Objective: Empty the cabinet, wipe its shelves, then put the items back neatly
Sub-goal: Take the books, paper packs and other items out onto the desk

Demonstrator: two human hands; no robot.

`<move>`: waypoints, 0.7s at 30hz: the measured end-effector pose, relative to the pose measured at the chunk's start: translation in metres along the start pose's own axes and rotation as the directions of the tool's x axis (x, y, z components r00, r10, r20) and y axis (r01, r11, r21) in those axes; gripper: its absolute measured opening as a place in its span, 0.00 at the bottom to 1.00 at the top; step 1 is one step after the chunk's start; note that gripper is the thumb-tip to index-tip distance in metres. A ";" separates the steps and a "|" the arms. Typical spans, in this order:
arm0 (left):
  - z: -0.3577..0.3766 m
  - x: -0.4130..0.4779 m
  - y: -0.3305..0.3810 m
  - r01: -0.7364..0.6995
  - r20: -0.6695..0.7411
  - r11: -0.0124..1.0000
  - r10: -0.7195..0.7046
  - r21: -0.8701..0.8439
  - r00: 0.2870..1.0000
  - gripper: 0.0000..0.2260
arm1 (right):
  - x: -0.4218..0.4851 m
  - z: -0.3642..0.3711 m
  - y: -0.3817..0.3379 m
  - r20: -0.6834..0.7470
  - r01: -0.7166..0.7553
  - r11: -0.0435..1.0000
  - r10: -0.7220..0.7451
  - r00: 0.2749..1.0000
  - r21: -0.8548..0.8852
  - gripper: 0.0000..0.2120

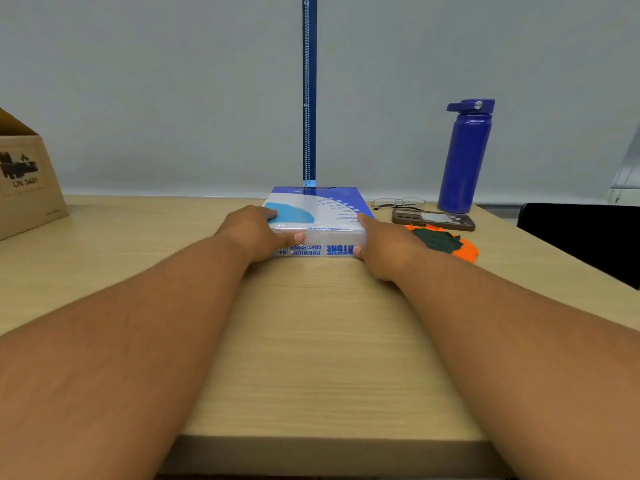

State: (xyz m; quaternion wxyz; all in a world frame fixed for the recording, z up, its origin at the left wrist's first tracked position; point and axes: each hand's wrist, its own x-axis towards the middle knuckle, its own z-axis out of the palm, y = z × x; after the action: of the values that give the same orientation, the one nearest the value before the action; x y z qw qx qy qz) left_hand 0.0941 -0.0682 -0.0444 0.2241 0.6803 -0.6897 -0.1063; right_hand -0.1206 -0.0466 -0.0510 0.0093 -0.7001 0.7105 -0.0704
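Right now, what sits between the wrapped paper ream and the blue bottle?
In the head view, wire-framed glasses and a brown-cased phone lie between the plastic-wrapped paper ream and the tall blue metal bottle.

I see through one head-worn wide-angle camera: looks forward and down, close over table (322, 341), left hand (258, 233) and right hand (384, 251) mid-frame, wall (173, 98) straight ahead.

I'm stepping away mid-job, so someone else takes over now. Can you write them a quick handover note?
Left grip holds the near left corner of the blue-and-white wrapped ream of copy paper.
Right grip holds its near right corner.
The ream lies flat on the light wooden table.
Orange-and-green cloth lies right of it.
Cabinet not in view: wiping unknown; ream not yet shelved.
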 end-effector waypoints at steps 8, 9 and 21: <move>0.012 -0.005 -0.007 0.031 -0.050 0.993 -0.037 -0.118 0.998 0.44 | -0.001 0.005 0.007 -0.029 -0.015 0.996 0.018 0.999 0.085 0.36; 0.011 -0.009 -0.007 0.062 -0.058 0.989 -0.070 -0.135 0.996 0.48 | -0.006 0.004 0.006 -0.021 -0.030 0.992 0.033 0.999 0.126 0.38; 0.018 -0.112 0.014 0.146 0.158 0.966 -0.182 0.215 0.970 0.32 | -0.106 0.003 -0.003 0.118 -0.102 0.987 0.087 0.989 0.126 0.29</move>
State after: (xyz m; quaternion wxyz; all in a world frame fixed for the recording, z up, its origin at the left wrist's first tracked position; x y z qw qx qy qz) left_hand 0.0706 0.0403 -0.0727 0.0823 0.7423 -0.6551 -0.1139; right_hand -0.1153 0.0585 -0.0629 0.0987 -0.6662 0.7351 -0.0775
